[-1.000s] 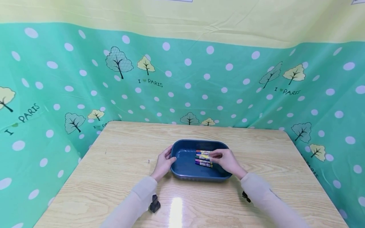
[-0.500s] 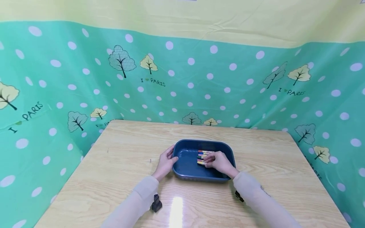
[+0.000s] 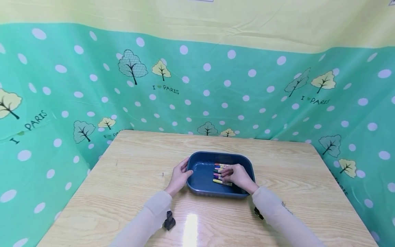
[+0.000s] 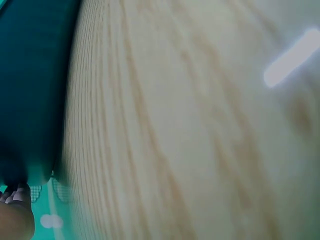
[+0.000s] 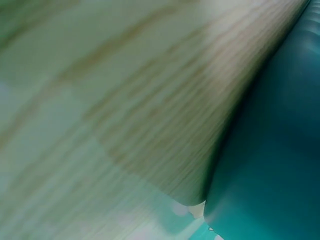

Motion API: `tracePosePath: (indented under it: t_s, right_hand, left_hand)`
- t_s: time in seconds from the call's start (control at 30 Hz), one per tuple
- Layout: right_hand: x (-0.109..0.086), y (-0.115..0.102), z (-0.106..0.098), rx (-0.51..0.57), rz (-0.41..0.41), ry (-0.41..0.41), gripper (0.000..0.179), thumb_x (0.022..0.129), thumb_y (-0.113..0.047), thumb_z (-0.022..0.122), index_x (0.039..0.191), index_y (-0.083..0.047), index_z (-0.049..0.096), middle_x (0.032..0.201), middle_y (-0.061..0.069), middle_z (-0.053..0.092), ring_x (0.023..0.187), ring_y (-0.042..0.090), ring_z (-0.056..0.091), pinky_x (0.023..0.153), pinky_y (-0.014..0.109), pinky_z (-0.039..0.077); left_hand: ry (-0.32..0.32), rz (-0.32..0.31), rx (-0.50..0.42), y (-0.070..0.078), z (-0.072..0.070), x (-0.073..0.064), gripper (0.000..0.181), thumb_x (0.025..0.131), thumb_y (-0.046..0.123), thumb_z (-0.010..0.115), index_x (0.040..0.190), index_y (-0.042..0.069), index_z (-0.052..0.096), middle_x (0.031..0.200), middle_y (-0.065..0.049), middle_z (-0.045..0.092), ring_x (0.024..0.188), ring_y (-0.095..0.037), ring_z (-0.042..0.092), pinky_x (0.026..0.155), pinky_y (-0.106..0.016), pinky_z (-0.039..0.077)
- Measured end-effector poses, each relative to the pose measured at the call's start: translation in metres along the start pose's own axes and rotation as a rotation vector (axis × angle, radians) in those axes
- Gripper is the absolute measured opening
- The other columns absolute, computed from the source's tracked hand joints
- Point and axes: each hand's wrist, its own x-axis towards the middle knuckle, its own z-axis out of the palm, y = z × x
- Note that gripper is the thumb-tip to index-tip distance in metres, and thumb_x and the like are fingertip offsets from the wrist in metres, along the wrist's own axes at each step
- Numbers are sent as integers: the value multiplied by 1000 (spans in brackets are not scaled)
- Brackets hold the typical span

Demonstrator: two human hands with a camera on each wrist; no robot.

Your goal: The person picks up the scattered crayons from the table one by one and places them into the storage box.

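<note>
A dark blue plastic box [image 3: 200, 181] stands on the wooden table. My left hand [image 3: 179, 175] holds its left side, thumb over the rim and fingers along the outer wall. Several crayons lie side by side in the box, among them an orange crayon [image 3: 218, 164], a green crayon [image 3: 217, 171] and a purple crayon [image 3: 216, 177]. Nearest me lies a yellow crayon [image 3: 219, 182]. My right hand [image 3: 239, 177] is over the crayons with loosely bent fingers. It hides their right ends, and nothing shows pinched between its fingertips.
The wooden table [image 3: 148, 151] reaches back to a green patterned curtain [image 3: 172, 96]. A dark wrist mount [image 3: 169, 220] sits under my left sleeve. Both wrist views show mostly tabletop and the box's outer wall [image 5: 275, 150].
My right hand has moved left and slightly toward me within the box. The yellow crayon now lies in front of the purple one, below the fingertips. My left hand keeps its hold.
</note>
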Motion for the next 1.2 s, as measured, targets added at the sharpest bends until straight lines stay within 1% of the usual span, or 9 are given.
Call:
tracePosePath:
  t_s: [0.2,0.4,0.57,0.7,0.87,1.03,1.2]
  right_hand:
    - [4,1,0,29,-13,34,19,73,0,72,91,-5,71,81,4,70,74,13,66,68,27,58]
    - [4,-2,-1,51,-6,52,23,74,0,72,95,-5,71,86,3,71,78,13,66,72,29,57]
    - [5,-2,-1,49,-9,43,22,75,-2,71,96,-7,71,87,3,71,80,13,66,74,29,57]
    - [3,-3,-3,43,-37,38,22,76,-3,70,99,-6,70,90,4,71,82,13,66,74,29,57]
    - [-3,-6,-13,84,-63,43,26,79,-5,69,105,-5,68,97,9,70,87,17,66,74,30,57]
    - [-10,-6,-30,98,-69,59,29,81,-8,67,109,-3,66,104,12,68,93,21,65,77,31,57]
    - [-21,-1,-49,99,-60,74,35,83,-8,65,116,-1,61,114,15,64,103,29,61,82,33,56]
  left_hand:
    - [1,14,1,-1,0,0,58,85,-5,51,140,2,35,142,-21,37,131,-34,36,106,-42,35]
    - [3,18,10,-2,1,1,58,84,-6,51,139,2,35,142,-22,37,130,-34,37,105,-42,35]
    - [-3,26,14,-2,0,1,58,85,-6,51,139,1,35,141,-23,37,130,-35,36,105,-43,35]
    - [-14,20,-2,-3,-2,2,57,84,-7,51,139,-1,34,141,-25,36,130,-36,35,106,-44,34]
    - [-26,17,-13,-4,-2,2,58,84,-7,51,139,-4,33,142,-26,34,131,-38,34,106,-46,33]
    - [-6,10,9,-3,0,1,57,85,-6,51,139,1,35,141,-24,37,130,-35,36,106,-43,35]
    - [16,23,8,-5,1,1,58,84,-6,52,139,1,36,140,-25,38,129,-35,38,106,-42,36]
